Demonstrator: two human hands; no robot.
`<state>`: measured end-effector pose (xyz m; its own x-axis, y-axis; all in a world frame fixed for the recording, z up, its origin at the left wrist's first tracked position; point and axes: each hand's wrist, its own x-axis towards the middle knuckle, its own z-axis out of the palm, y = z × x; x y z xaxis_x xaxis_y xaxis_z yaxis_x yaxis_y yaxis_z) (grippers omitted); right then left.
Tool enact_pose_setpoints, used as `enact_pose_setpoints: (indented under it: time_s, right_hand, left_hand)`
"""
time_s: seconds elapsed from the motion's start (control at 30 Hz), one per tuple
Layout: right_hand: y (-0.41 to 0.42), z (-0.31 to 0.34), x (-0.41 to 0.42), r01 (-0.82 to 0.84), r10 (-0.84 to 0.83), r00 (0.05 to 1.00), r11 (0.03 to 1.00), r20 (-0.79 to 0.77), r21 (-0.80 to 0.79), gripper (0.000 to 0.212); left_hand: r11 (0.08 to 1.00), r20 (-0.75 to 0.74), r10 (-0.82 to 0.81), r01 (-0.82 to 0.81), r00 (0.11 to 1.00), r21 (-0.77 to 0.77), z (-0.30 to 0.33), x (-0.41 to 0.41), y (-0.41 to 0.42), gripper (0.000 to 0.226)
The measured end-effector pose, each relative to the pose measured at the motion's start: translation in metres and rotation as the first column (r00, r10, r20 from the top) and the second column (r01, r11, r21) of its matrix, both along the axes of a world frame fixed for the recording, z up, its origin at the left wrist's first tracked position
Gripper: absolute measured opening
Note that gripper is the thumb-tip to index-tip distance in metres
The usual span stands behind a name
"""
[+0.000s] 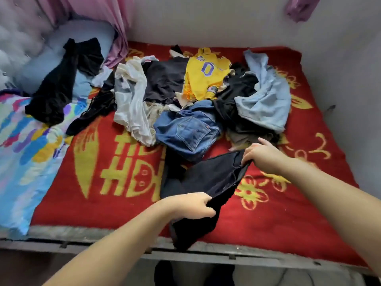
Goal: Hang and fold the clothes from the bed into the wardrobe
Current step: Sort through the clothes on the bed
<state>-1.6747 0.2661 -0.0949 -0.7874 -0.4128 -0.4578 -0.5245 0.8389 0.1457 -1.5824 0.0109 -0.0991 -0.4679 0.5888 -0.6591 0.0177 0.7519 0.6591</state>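
Garment in hand: a dark garment [214, 178], probably trousers, is stretched between both hands near the front edge of the bed [92, 234], its lower end drooping over that edge.
Left hand: the left hand [189, 205] has its fingers curled round the near end of the dark cloth, gripping it.
Right hand: the right hand [261, 155] pinches the far end, which looks like the waistband, between thumb and bent fingers [250, 150]; one finger points out toward the pile.
Pile: the rest of the clothes lie heaped in the middle of the bed toward its back edge: blue jeans [189, 129], a yellow jersey [206, 75], a pale blue garment [266, 96], a white sheer piece [132, 100] and several black items.
Left side: another black garment [59, 85] lies across the pillow [82, 34] near the back left corner.
Progress: judged from the pile, the task is at an early stage; nearly everything remains unfolded, and the wardrobe is not in view.
Step now: likely straightening this one garment for folding or hanging.
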Motion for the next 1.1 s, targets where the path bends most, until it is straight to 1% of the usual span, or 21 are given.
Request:
enact_pose_setpoints:
  time_s: [0.1,0.17,0.23,0.33,0.37,0.4,0.43,0.47,0.5,0.57,0.63,0.67,0.7,0.73,0.8,0.87,0.93,0.97,1.0,1.07,1.1]
  right_hand:
    - [0.070,-0.043,0.000,0.012,-0.014,0.999,0.999,0.043,0.048,0.050]
    - [0.113,-0.069,-0.003,0.036,-0.039,0.997,0.998,0.068,0.056,0.051]
    - [0.151,-0.096,-0.006,0.051,-0.058,0.995,0.996,0.082,0.075,0.052]
    - [0.200,-0.139,-0.014,0.080,-0.088,0.990,0.994,0.114,0.073,0.053]
    - [0.212,-0.154,-0.015,0.092,-0.099,0.988,0.994,0.115,0.065,0.052]
    - [0.222,-0.170,-0.014,0.104,-0.110,0.988,0.993,0.111,0.064,0.051]
    - [0.230,-0.187,-0.011,0.130,-0.136,0.985,0.989,0.106,0.068,0.049]
    - [0.234,-0.204,-0.006,0.176,-0.182,0.978,0.982,0.098,0.074,0.046]
    - [0.235,-0.218,-0.001,0.237,-0.244,0.966,0.968,0.089,0.083,0.043]
    - [0.227,-0.237,0.011,0.357,-0.367,0.924,0.928,0.104,0.106,0.038]
    - [0.212,-0.247,0.021,0.432,-0.436,0.884,0.900,0.167,0.064,0.038]
    - [0.203,-0.250,0.025,0.460,-0.454,0.871,0.888,0.190,0.012,0.039]
    - [0.193,-0.251,0.028,0.484,-0.466,0.860,0.874,0.206,-0.042,0.040]
    - [0.182,-0.250,0.029,0.498,-0.471,0.855,0.863,0.217,-0.089,0.040]
    - [0.159,-0.248,0.030,0.490,-0.449,0.863,0.856,0.230,-0.165,0.041]
    - [0.131,-0.243,0.024,0.463,-0.413,0.879,0.857,0.238,-0.226,0.040]
    - [0.099,-0.235,0.014,0.452,-0.391,0.887,0.844,0.247,-0.289,0.040]
    - [0.082,-0.232,0.009,0.445,-0.379,0.891,0.835,0.249,-0.324,0.039]
    - [0.065,-0.229,0.003,0.431,-0.361,0.899,0.830,0.247,-0.355,0.039]
    - [0.030,-0.223,-0.007,0.412,-0.330,0.908,0.816,0.259,-0.405,0.036]
    - [0.013,-0.221,-0.011,0.432,-0.329,0.897,0.796,0.294,-0.424,0.036]
  left_hand:
    - [0.998,0.002,-0.064,0.064,0.998,0.013,-0.042,0.008,0.087,0.014]
    - [0.998,0.027,-0.063,0.062,0.998,0.016,-0.070,0.015,0.141,0.018]
    - [0.999,0.079,-0.005,0.002,0.997,0.032,-0.102,0.021,0.191,0.023]
    - [0.992,0.158,0.095,-0.106,0.983,0.063,-0.149,0.031,0.257,0.024]
    - [0.989,0.198,0.116,-0.131,0.973,0.062,-0.166,0.034,0.274,0.031]
    - [0.986,0.264,0.130,-0.152,0.956,0.062,-0.181,0.037,0.288,0.046]
    - [0.981,0.356,0.152,-0.186,0.922,0.061,-0.194,0.041,0.298,0.061]
    - [0.972,0.439,0.186,-0.230,0.879,0.048,-0.206,0.044,0.303,0.070]
    - [0.958,0.481,0.236,-0.284,0.844,0.028,-0.216,0.045,0.302,0.073]
    - [0.913,0.470,0.375,-0.407,0.799,-0.036,-0.227,0.039,0.284,0.063]
    - [0.838,0.481,0.510,-0.538,0.713,-0.091,-0.228,0.023,0.244,0.038]
    - [0.800,0.493,0.563,-0.588,0.663,-0.123,-0.227,0.013,0.219,0.026]
    - [0.759,0.491,0.617,-0.630,0.615,-0.164,-0.226,0.002,0.190,0.019]
    - [0.716,0.465,0.672,-0.665,0.576,-0.212,-0.221,-0.009,0.161,0.017]
    - [0.608,0.356,0.783,-0.746,0.509,-0.272,-0.213,-0.029,0.106,0.015]
    - [0.472,0.249,0.876,-0.840,0.413,-0.267,-0.205,-0.046,0.064,0.014]
    - [0.352,0.208,0.928,-0.907,0.308,-0.230,-0.199,-0.062,0.036,0.014]
    - [0.324,0.202,0.938,-0.923,0.284,-0.209,-0.198,-0.069,0.027,0.015]
    - [0.316,0.195,0.940,-0.929,0.280,-0.192,-0.199,-0.075,0.021,0.015]
    - [0.317,0.160,0.943,-0.934,0.291,-0.168,-0.206,-0.088,0.015,0.017]
    - [0.313,0.128,0.947,-0.936,0.295,-0.159,-0.211,-0.095,0.013,0.019]
